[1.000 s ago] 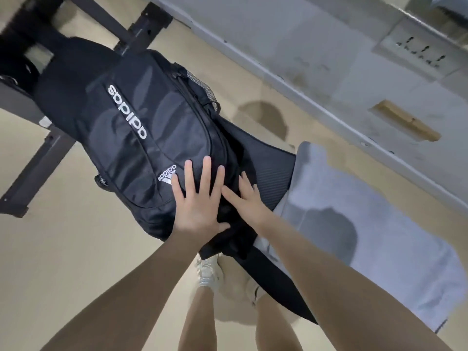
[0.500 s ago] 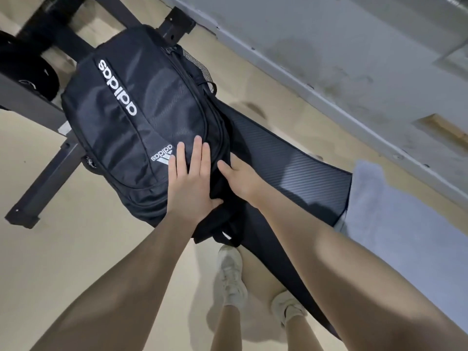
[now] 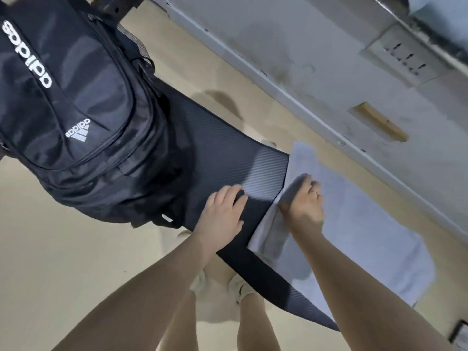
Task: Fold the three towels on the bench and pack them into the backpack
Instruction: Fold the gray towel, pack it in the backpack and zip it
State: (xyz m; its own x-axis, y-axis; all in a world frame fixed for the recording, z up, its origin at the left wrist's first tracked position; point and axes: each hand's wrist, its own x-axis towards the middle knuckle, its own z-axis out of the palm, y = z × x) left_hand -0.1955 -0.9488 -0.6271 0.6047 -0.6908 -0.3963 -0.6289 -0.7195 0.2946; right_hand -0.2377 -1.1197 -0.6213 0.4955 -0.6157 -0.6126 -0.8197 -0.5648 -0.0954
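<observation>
One towel (image 3: 354, 224) visible, 3 o'clock of backpack (image 3: 76, 110). Right hand (image 3: 302, 206) grip pinches its edge; left hand (image 3: 222, 211) flat, released, on worktop (image 3: 228, 153). Advise matching corners before creasing.

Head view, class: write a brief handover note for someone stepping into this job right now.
Left hand: open, flat on the bare bench pad.
Right hand: fingers gripping the near end of the grey towel.
Backpack: lies on the bench's far end, zipped as far as the view shows.
Towel lies spread on the bench; only one is distinguishable.
Done: nothing folded or packed.
Left: fold the towels, open the backpack, pack them.
</observation>
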